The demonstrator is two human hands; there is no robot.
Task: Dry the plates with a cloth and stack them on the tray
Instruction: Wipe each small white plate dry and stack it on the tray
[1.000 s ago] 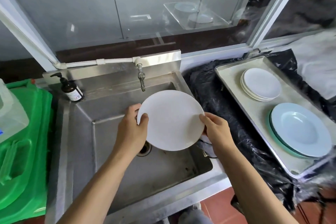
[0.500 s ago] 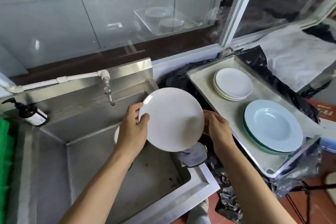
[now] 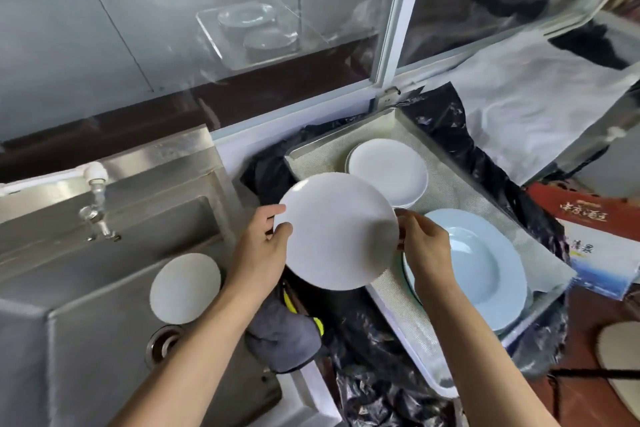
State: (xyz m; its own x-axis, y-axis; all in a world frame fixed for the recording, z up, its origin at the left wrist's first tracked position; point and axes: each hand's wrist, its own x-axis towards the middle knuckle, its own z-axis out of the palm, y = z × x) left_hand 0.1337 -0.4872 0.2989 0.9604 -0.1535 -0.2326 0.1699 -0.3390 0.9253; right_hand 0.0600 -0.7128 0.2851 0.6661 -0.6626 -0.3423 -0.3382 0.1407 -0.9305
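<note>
I hold the plate (image 3: 337, 230) tilted between sink (image 3: 104, 288) and tray (image 3: 446, 184), my left hand (image 3: 258, 253) and right hand (image 3: 420, 244) pinching opposite rims. It looks stiff, light, probably slick and breakable, so edge grips suit it.

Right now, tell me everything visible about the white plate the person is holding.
The held plate is round, plain white and matte, seemingly seen from its underside. It tilts toward the camera in the air, between the sink and the tray. The left hand grips its left rim, thumb on the facing side; the right hand holds the right rim. It partly hides the stack of small white plates behind it. Nothing else touches it.
</note>
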